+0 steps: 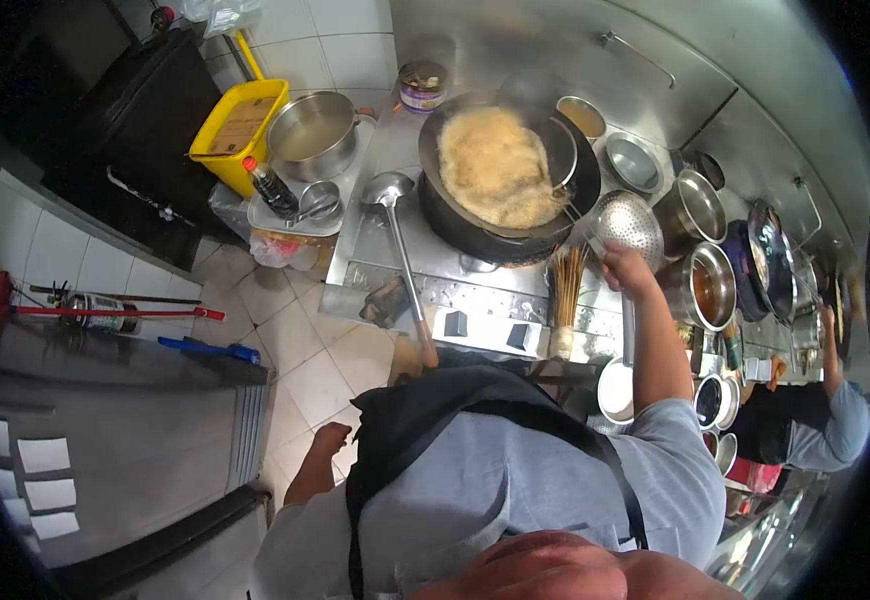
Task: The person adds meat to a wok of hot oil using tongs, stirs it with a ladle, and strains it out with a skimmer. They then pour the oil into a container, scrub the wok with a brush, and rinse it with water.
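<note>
A black wok (435,185) on the stove holds bubbling, foamy golden liquid (495,160). My right hand (627,272) is closed around a thin tool whose wire end reaches over the wok's right rim. Beside that hand lies a perforated skimmer (629,226), its handle running down past my wrist. My left hand (332,438) hangs low at my side, away from the stove, its fingers curled; whether it holds anything is too small to tell. A long-handled ladle (389,190) rests left of the wok.
A steel pot (312,137), a dark bottle (271,187) and a yellow bin (282,90) stand at the left. Right of the wok are a bamboo brush (566,290), steel pots (712,287) and bowls (634,162). A co-worker (827,430) stands at the far right.
</note>
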`<state>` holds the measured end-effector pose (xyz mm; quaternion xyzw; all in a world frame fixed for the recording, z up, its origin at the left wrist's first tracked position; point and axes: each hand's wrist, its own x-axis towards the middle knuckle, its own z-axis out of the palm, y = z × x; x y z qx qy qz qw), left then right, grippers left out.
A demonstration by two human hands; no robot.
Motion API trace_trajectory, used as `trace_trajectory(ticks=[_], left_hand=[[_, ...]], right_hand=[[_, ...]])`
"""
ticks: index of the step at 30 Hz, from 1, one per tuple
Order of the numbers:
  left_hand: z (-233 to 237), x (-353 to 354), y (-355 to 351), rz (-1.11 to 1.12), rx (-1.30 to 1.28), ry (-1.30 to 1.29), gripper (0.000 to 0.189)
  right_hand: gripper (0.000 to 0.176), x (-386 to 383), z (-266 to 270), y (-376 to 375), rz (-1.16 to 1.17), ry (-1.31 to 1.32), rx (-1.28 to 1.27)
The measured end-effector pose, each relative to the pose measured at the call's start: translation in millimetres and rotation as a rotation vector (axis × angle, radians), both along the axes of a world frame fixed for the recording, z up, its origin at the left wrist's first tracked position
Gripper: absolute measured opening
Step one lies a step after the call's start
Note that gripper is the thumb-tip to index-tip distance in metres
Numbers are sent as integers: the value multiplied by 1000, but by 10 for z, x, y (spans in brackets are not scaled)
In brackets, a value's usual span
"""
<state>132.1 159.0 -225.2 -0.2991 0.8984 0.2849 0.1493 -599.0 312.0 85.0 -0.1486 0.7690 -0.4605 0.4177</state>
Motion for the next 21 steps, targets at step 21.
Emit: trace_trajectory(ticks=[21], left_hand=[[1044, -521, -3, 15, 63, -91, 18]], right_hand=[[45, 11, 77, 314, 322, 1026, 166]])
